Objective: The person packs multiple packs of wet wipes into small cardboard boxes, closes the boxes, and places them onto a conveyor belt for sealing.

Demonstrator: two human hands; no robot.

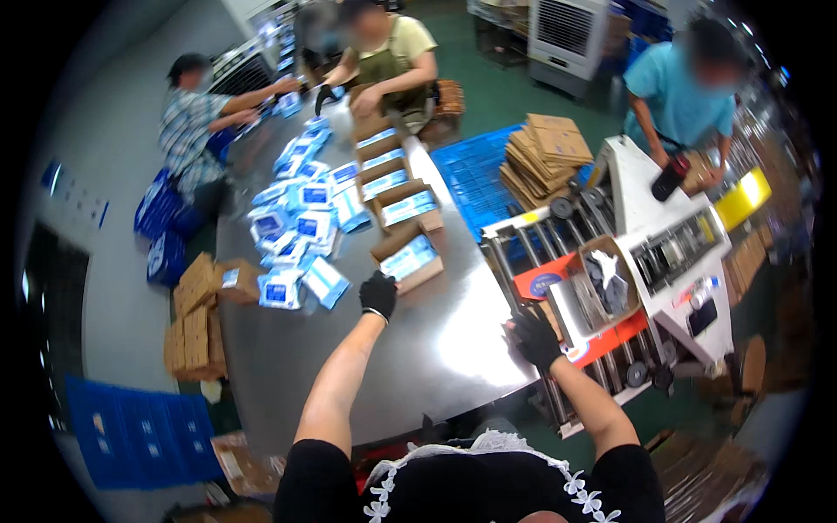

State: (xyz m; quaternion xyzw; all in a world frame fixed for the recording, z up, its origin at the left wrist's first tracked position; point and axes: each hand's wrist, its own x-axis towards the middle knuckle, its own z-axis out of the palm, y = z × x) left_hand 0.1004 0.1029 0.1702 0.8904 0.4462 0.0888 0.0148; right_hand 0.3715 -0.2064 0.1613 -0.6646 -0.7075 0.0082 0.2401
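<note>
My left hand (378,296), in a black glove, is at the near left corner of an open cardboard box (423,275), its fingers closed on the edge. Blue-and-white soft packs (408,258) lie inside that box. More open boxes (410,206) with similar packs stand in a row beyond it. A heap of loose packs (314,225) covers the table to the left of the boxes. Over by the table's right edge, next to the roller machine, is my black-gloved right hand (534,338); its fingers are apart and I see nothing held in them.
The metal table (375,383) ends at the roller machine (558,253), which carries a carton of grey items (608,279). Flattened cartons (545,152) lie on a blue pallet (475,170). Three co-workers are near the table and machine, and stacked boxes (193,327) stand left.
</note>
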